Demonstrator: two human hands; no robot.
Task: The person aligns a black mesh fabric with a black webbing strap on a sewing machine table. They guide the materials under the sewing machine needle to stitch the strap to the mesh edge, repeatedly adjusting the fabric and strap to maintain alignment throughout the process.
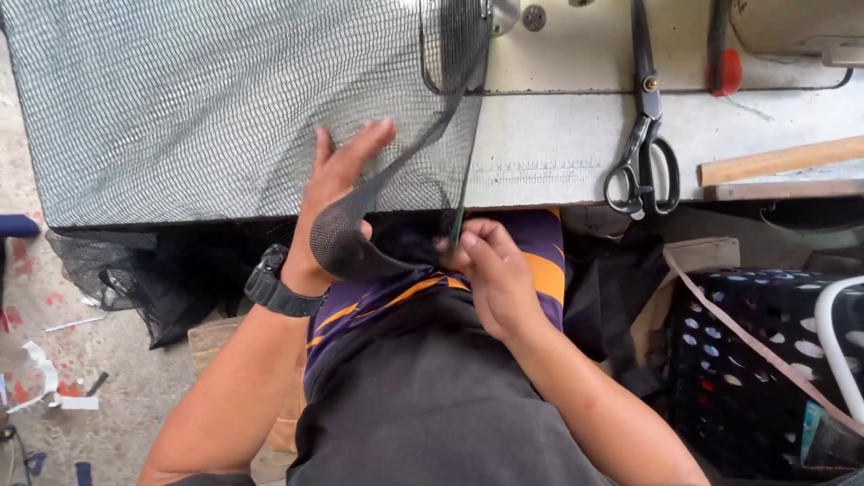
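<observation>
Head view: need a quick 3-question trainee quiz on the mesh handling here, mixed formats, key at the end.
1. True or false: the scissors are in the right hand.
2. Which hand wears the wristwatch? A) left hand B) right hand C) neither
3. Fill in: both hands grip the edge of the black ____ that lies spread over the table.

Key:
1. False; they lie on the table, right of the mesh and apart from both hands.
2. A
3. mesh
</observation>
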